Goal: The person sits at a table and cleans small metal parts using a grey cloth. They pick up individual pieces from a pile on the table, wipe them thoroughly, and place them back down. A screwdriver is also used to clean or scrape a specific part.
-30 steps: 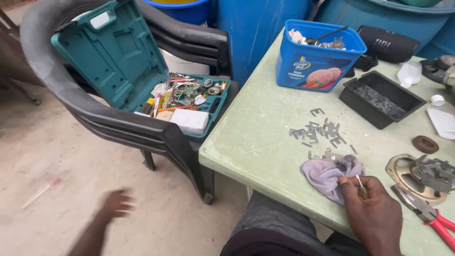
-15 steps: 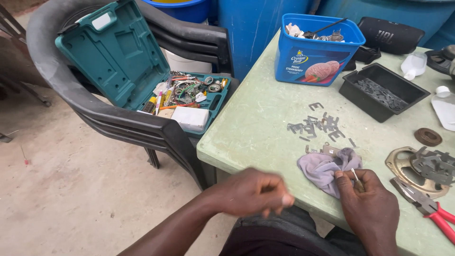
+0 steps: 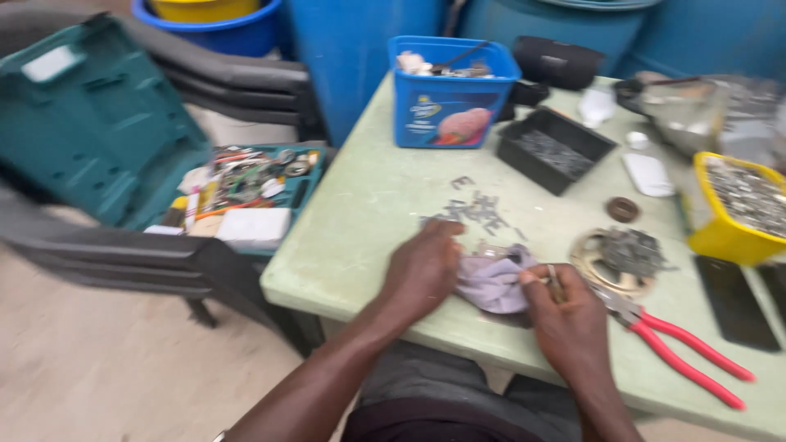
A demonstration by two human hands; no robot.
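A crumpled pale purple cloth [image 3: 494, 281] lies on the light green table [image 3: 360, 237] near its front edge. My left hand [image 3: 423, 270] rests on the table with its fingers on the cloth's left side. My right hand [image 3: 569, 315] is closed beside the cloth's right side and pinches a thin small metal piece [image 3: 553, 277] between thumb and finger. Several small grey metal clips [image 3: 479, 209] lie scattered just beyond the cloth. A round brass-coloured metal part [image 3: 622, 258] heaped with small pieces sits to the right of my right hand.
Red-handled pliers [image 3: 684, 348] lie at the front right. A blue tub [image 3: 450, 90], a black tray [image 3: 555, 147] and a yellow bin [image 3: 741, 205] of small parts stand further back. An open teal tool case [image 3: 123, 155] rests on a dark plastic chair [image 3: 147, 258] at left.
My left hand came up from low beside the chair onto the table and now touches the cloth. The view shifted right, showing the yellow bin.
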